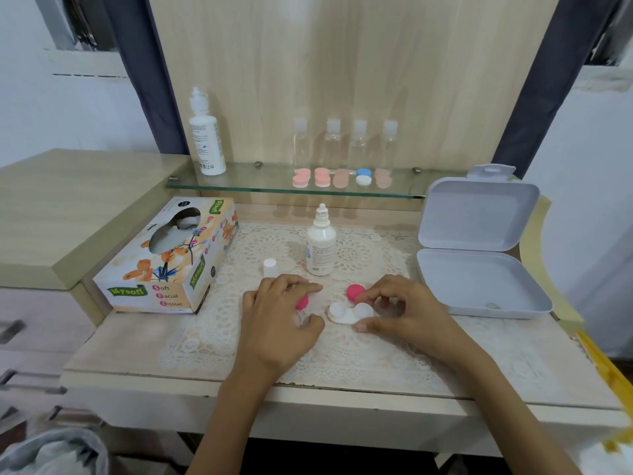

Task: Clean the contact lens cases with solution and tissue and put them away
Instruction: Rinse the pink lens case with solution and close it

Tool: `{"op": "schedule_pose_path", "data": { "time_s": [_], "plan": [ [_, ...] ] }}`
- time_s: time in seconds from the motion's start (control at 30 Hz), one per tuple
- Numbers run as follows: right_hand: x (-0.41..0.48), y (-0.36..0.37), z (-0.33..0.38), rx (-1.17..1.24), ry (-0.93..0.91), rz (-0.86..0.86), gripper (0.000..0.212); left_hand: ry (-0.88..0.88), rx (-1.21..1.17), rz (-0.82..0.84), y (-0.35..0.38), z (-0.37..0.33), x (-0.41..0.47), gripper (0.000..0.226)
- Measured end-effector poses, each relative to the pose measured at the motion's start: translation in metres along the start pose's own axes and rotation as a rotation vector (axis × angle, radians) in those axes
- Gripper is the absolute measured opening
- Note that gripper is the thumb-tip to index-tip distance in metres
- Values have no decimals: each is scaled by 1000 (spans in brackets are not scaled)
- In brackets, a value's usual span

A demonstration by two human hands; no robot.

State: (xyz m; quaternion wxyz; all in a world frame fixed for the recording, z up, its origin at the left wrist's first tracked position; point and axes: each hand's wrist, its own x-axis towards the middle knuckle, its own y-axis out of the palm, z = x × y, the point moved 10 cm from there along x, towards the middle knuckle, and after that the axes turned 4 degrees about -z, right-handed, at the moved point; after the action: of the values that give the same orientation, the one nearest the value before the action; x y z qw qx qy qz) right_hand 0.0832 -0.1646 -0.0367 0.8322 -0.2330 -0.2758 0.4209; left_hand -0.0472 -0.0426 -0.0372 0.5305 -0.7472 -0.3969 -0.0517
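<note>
Lens case point(344, 313): white, lay on the lace mat point(260, 248) between both hands.
Left hand point(281, 317): pinched a pink cap point(302, 302).
Right hand point(400, 310): fingers curled round the case's right well.
Handling: likely light, stiff, slick; grip by rim.

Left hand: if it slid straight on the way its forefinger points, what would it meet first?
Probably the loose pink cap beside the right hand, though depth is unclear.
</note>
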Motion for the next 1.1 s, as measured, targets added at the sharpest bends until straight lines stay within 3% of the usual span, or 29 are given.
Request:
{"op": "schedule_pose_path", "data": {
  "time_s": [0.23, 0.4, 0.57, 1.1],
  "plan": [
    [-1, 1, -1, 22, 2, -12, 32, -98, -106, -46, 0, 12, -1, 31],
    [-1, 0, 2, 19, -13, -30, 30, 44, -334, -107, -16, -10, 0, 33],
    [0, 0, 2, 26, -29, -39, 32, 209, -356, -28, -9, -33, -3, 26],
    [-1, 2, -2, 43, -25, -38, 34, 246, -363, 124, 9, -40, -2, 20]
  ]
}}
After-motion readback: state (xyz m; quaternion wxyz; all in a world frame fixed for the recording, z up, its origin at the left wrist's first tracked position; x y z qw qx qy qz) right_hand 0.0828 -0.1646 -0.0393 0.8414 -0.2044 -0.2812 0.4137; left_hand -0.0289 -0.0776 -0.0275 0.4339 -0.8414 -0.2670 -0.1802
